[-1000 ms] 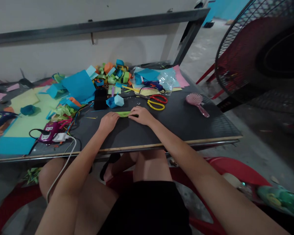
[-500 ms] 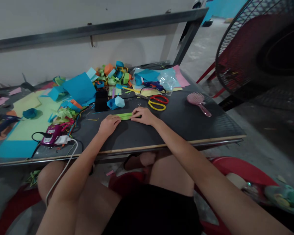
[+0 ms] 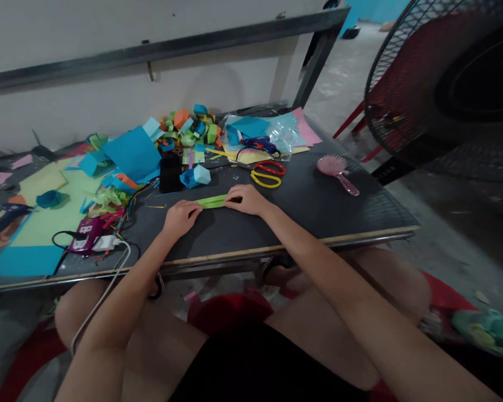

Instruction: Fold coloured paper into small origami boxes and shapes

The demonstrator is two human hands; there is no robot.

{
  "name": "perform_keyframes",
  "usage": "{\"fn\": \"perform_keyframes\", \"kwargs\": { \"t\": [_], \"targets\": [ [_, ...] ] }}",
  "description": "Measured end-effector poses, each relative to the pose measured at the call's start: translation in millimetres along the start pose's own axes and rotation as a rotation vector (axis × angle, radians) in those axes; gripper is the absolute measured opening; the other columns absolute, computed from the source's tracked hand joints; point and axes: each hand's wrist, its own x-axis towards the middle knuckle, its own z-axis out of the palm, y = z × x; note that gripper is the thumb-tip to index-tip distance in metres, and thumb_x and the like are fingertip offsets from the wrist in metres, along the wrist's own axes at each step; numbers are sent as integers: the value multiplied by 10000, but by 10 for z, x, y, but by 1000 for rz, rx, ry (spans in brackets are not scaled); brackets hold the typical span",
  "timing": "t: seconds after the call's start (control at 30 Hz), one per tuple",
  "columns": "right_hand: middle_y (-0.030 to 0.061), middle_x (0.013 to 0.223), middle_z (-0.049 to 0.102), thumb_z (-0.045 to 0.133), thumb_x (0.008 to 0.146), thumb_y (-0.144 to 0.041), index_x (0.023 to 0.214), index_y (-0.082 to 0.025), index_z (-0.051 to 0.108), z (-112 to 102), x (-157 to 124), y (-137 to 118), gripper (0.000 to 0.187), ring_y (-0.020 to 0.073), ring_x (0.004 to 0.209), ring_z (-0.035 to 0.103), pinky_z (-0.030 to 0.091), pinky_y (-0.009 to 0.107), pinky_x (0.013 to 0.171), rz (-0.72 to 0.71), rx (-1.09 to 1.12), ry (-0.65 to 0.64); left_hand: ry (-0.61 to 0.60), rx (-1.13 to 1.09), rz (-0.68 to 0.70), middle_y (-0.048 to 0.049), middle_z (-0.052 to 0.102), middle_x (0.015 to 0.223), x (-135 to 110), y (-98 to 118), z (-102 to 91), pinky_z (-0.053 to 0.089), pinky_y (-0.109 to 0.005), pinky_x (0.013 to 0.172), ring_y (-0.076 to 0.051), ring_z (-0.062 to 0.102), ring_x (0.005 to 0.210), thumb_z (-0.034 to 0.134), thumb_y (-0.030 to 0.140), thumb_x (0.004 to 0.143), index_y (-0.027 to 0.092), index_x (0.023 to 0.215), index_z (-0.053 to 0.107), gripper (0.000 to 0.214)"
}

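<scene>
A narrow light-green paper strip (image 3: 212, 201), with a crease line along its length, stretches between my hands just above or on the dark table. My left hand (image 3: 181, 218) pinches its left end between thumb and fingers. At the other end, my right hand (image 3: 246, 200) is closed on the strip in the same way. Scissors (image 3: 266, 174) with one red and one yellow handle lie beyond my right hand. Behind the strip sits a blue folded paper piece (image 3: 195, 176) with a pale blue face, next to a black phone (image 3: 170, 173).
A pink hairbrush (image 3: 337, 172) lies at the right, near a large fan (image 3: 444, 95). Folded paper pieces (image 3: 188, 127) heap at the back beside a blue glue gun (image 3: 260, 145). A purple power strip (image 3: 85, 234) with a white cable stands front left. Paper sheets (image 3: 27, 259) cover the left side.
My left hand has shifted slightly left and down, and more of the green strip shows between my hands. My right leg has swung outward to the right under the table.
</scene>
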Motion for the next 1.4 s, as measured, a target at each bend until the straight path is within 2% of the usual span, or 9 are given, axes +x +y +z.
{"fn": "perform_keyframes", "kwargs": {
  "t": [0.13, 0.23, 0.47, 0.73, 0.87, 1.0, 1.13, 1.3, 1.4],
  "targets": [
    [58, 817, 717, 687, 845, -517, 833, -212, 794, -7, -30, 27, 323, 155, 678, 601, 443, 279, 631, 3, -8, -34, 9, -17, -36, -43, 786, 979, 6, -11, 19, 559, -351, 875, -210, 715, 938, 600, 256, 932, 218, 884, 762, 173],
    [64, 820, 722, 650, 874, -485, 813, -209, 786, 8, -36, 55, 313, 164, 695, 614, 447, 288, 655, 11, -30, -30, 20, -32, -30, -50, 786, 967, 10, -14, 44, 562, -358, 882, -213, 711, 953, 604, 251, 928, 215, 882, 766, 172],
    [72, 819, 708, 568, 904, -505, 780, -200, 736, 12, -34, 67, 370, 180, 714, 621, 441, 308, 681, 100, -48, -28, 41, -108, -33, -43, 785, 957, 16, -35, 70, 566, -364, 906, -207, 716, 958, 634, 247, 911, 224, 870, 781, 154],
    [63, 784, 677, 615, 866, -494, 740, -193, 700, -49, -65, 84, 337, 175, 686, 583, 417, 311, 659, 243, -71, -22, 39, -299, -82, -22, 784, 931, 36, -122, 22, 570, -310, 879, -179, 736, 892, 685, 281, 880, 221, 812, 774, 127],
    [54, 726, 660, 632, 849, -513, 691, -195, 675, -19, -50, 90, 357, 168, 648, 556, 410, 307, 635, 239, -116, 20, 67, -228, -147, -31, 775, 916, 47, -100, 34, 565, -329, 857, -184, 719, 884, 686, 273, 865, 211, 754, 745, 140],
    [55, 704, 669, 641, 837, -574, 667, -196, 683, -2, -25, 86, 417, 168, 638, 561, 402, 302, 617, 301, -172, 54, 105, -150, -229, -53, 755, 887, 63, -92, 67, 562, -348, 811, -195, 691, 863, 706, 311, 836, 193, 617, 647, 256],
    [68, 733, 697, 615, 853, -609, 668, -197, 699, -11, -4, 68, 460, 175, 664, 588, 401, 302, 625, 354, -234, 76, 106, -135, -273, -59, 739, 880, 92, -105, 75, 546, -350, 818, -195, 677, 862, 708, 301, 825, 190, 581, 598, 290],
    [71, 722, 713, 638, 860, -555, 691, -194, 724, -5, 67, 19, 408, 186, 647, 594, 367, 308, 577, 484, -313, 28, 87, -154, -329, -49, 706, 850, 140, -168, 81, 527, -317, 737, -169, 651, 770, 728, 310, 798, 186, 579, 596, 284],
    [61, 707, 705, 659, 855, -517, 687, -201, 719, 34, 96, 13, 363, 189, 639, 589, 355, 309, 557, 538, -341, 23, 115, -89, -315, -57, 677, 827, 150, -211, 113, 525, -347, 770, -186, 638, 787, 740, 319, 789, 189, 565, 566, 312]
  ]
}}
